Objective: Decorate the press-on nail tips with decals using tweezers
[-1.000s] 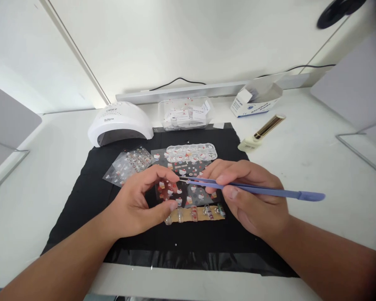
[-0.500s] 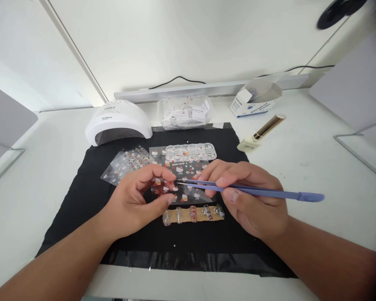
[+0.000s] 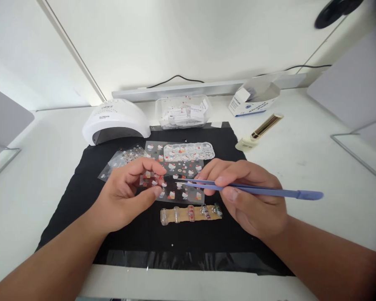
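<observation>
My left hand [image 3: 125,194] has its thumb and fingers curled at the left edge of a clear sticker sheet [image 3: 188,196] printed with small white cat figures, gripping it. Some of those fingers show through the film. Blue-purple tweezers [image 3: 257,190] lie in my right hand [image 3: 253,184], pinched between thumb and fingers. Their thin tips point left, over the sheet and close to my left fingertips. Whether a sticker sits between the tips is too small to tell. Just below the sheet, a tan strip [image 3: 184,214] bears several clear and decorated nail tips [image 3: 191,213].
Behind the sheet lies a clear compartment case [image 3: 189,151] of small decorations. More sticker sheets [image 3: 125,159] rest left. A white nail lamp [image 3: 115,119], a plastic tub [image 3: 183,113], an alcohol pad box [image 3: 253,100] and a gold-capped bottle [image 3: 258,133] surround the black mat [image 3: 138,246].
My left hand has shifted left, carrying the sticker sheet with it. The tweezers in my right hand stay nearly in place, so their tips now stand farther from my left fingers.
</observation>
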Available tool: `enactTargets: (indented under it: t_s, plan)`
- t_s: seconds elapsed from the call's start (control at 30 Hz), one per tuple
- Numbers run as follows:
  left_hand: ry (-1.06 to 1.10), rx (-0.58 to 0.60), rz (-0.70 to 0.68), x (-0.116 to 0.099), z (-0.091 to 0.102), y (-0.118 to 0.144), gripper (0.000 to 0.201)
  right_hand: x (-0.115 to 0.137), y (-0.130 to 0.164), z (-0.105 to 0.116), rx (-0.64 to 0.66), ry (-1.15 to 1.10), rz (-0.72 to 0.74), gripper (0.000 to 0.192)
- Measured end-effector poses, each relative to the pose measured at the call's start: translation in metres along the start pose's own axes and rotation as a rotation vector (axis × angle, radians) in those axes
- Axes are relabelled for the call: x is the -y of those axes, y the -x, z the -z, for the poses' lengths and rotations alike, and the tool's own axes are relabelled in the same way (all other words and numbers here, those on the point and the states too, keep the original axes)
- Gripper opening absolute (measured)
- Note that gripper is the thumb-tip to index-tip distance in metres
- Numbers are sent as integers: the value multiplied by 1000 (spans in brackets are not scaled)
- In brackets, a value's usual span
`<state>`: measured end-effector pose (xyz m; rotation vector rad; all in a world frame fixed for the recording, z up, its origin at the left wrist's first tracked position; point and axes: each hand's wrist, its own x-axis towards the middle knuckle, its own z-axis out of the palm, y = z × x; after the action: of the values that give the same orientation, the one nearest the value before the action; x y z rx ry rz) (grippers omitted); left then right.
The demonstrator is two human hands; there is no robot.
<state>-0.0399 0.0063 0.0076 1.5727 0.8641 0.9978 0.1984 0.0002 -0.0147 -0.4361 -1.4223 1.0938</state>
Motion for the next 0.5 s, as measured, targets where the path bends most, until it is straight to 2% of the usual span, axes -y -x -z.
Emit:
enactTargets:
  t_s: [0.27, 0.5]
  plan:
    - [112, 21, 36, 0, 3, -1, 19, 0, 0, 1, 2, 23, -4, 16]
    - [115, 19, 52, -2, 3, -1, 20, 0, 2, 0, 6, -2, 17, 18]
